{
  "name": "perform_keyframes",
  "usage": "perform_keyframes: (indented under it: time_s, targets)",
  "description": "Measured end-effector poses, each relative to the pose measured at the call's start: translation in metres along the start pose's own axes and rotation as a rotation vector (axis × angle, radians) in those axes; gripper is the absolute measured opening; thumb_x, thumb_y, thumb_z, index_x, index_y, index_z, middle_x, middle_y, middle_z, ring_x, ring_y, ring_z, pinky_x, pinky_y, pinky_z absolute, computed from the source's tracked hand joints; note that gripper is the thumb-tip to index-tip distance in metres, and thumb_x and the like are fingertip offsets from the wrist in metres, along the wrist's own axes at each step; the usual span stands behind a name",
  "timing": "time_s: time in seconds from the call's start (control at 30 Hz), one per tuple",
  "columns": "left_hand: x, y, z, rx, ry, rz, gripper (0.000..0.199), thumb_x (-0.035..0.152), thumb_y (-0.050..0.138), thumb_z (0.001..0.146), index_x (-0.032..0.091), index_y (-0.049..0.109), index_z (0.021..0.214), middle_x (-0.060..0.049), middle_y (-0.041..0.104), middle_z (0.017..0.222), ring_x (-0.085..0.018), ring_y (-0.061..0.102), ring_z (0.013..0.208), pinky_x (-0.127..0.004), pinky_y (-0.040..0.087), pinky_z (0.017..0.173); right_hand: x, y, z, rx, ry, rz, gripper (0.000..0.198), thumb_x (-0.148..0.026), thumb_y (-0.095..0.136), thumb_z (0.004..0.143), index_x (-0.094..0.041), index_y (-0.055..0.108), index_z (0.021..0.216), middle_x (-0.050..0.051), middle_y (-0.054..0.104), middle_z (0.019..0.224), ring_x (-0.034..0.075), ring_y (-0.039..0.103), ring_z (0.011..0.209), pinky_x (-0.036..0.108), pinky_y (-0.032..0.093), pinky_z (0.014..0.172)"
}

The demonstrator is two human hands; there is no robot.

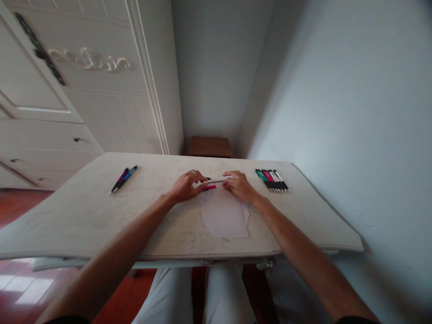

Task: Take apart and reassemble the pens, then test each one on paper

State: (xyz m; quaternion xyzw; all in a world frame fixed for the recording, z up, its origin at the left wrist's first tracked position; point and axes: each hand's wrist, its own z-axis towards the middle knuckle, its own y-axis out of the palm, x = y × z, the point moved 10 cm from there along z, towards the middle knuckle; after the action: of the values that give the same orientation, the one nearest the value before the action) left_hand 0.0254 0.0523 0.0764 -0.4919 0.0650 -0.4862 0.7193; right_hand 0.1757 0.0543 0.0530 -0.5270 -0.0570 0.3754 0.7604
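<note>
A torn sheet of lined paper (225,218) lies on the pale table (84,216) in front of me. Both hands rest at its far edge. My left hand (186,185) pinches one end of a pen (212,183) that shows pink, black and white parts; my right hand (239,185) has its fingers on the other end. The pen lies crosswise between the hands, just above the paper. Whether it is in one piece or pulled apart is too small to tell.
A row of several pens (272,180) lies to the right of my right hand. Two pens, purple and blue (123,179), lie at the far left. A white wardrobe (84,90) stands left, a grey wall right, a brown cabinet (210,146) beyond the table.
</note>
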Motion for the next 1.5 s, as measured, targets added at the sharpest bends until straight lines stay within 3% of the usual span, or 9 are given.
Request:
perform_keyframes:
  time_s: [0.23, 0.4, 0.63, 0.73, 0.87, 0.97, 1.1, 1.5]
  targets:
    - [0.029, -0.003, -0.001, 0.100, 0.098, -0.007, 0.025, 0.036, 0.060, 0.087, 0.020, 0.068, 0.105, -0.009, 0.069, 0.095, -0.020, 0.063, 0.091, -0.035, 0.051, 0.084, -0.009, -0.015, 0.005, 0.151, 0.056, 0.359, 0.035, -0.050, 0.048, 0.092, -0.023, 0.070, 0.091, 0.011, 0.062, 0.119, 0.024, 0.052, 0.117, 0.043, 0.038, 0.103]
    - [0.036, -0.001, -0.001, 0.159, 0.082, -0.030, 0.022, 0.035, 0.062, 0.087, 0.019, 0.068, 0.101, -0.007, 0.071, 0.092, -0.017, 0.063, 0.085, -0.032, 0.051, 0.081, -0.012, -0.009, 0.007, 0.178, 0.104, 0.577, 0.039, -0.057, 0.053, 0.088, -0.022, 0.070, 0.089, 0.011, 0.061, 0.119, 0.024, 0.053, 0.118, 0.041, 0.039, 0.103]
    - [0.033, -0.005, -0.003, 0.233, 0.034, -0.072, 0.020, 0.035, 0.057, 0.091, 0.020, 0.069, 0.095, -0.005, 0.071, 0.084, -0.013, 0.063, 0.072, -0.027, 0.051, 0.072, -0.012, 0.001, 0.007, 0.155, 0.135, 0.642, 0.041, -0.059, 0.056, 0.084, -0.022, 0.071, 0.093, 0.011, 0.061, 0.120, 0.024, 0.055, 0.117, 0.038, 0.046, 0.093]
    - [0.029, -0.005, -0.003, 0.209, 0.028, -0.070, 0.019, 0.033, 0.056, 0.091, 0.020, 0.069, 0.096, -0.005, 0.071, 0.086, -0.014, 0.063, 0.075, -0.027, 0.052, 0.073, -0.013, -0.005, 0.007, 0.162, 0.098, 0.574, 0.041, -0.057, 0.051, 0.089, -0.023, 0.071, 0.099, 0.011, 0.062, 0.120, 0.024, 0.055, 0.117, 0.040, 0.045, 0.095]
    - [0.010, -0.010, -0.001, 0.209, -0.024, 0.003, 0.018, 0.029, 0.056, 0.090, 0.020, 0.068, 0.100, -0.005, 0.070, 0.090, -0.016, 0.062, 0.081, -0.029, 0.051, 0.078, -0.012, -0.015, 0.007, 0.174, 0.041, 0.281, 0.037, -0.049, 0.047, 0.093, -0.025, 0.069, 0.109, 0.010, 0.063, 0.120, 0.025, 0.053, 0.117, 0.043, 0.038, 0.101]
    - [-0.007, -0.009, 0.001, 0.161, -0.071, 0.064, 0.019, 0.023, 0.054, 0.089, 0.020, 0.068, 0.101, -0.006, 0.069, 0.092, -0.018, 0.062, 0.085, -0.031, 0.051, 0.081, -0.006, -0.011, 0.009, 0.109, 0.050, 0.066, 0.032, -0.035, 0.049, 0.095, -0.024, 0.062, 0.122, 0.010, 0.066, 0.119, 0.025, 0.054, 0.115, 0.045, 0.033, 0.099]
    - [-0.023, -0.006, 0.000, 0.090, -0.106, 0.093, 0.023, 0.020, 0.051, 0.089, 0.019, 0.069, 0.103, -0.007, 0.070, 0.094, -0.020, 0.062, 0.090, -0.034, 0.050, 0.084, -0.004, 0.005, 0.014, -0.009, 0.054, -0.066, 0.042, -0.017, 0.049, 0.094, -0.022, 0.048, 0.136, 0.009, 0.071, 0.108, 0.024, 0.059, 0.108, 0.045, 0.028, 0.098]
    - [-0.036, 0.000, -0.002, -0.003, -0.146, 0.060, 0.022, 0.025, 0.055, 0.087, 0.020, 0.069, 0.103, -0.005, 0.072, 0.092, -0.018, 0.064, 0.081, -0.031, 0.050, 0.079, -0.034, 0.020, 0.019, -0.112, -0.121, -0.476, 0.037, -0.013, 0.039, 0.096, -0.013, 0.055, 0.130, 0.014, 0.070, 0.090, 0.026, 0.058, 0.093, 0.043, 0.027, 0.094]
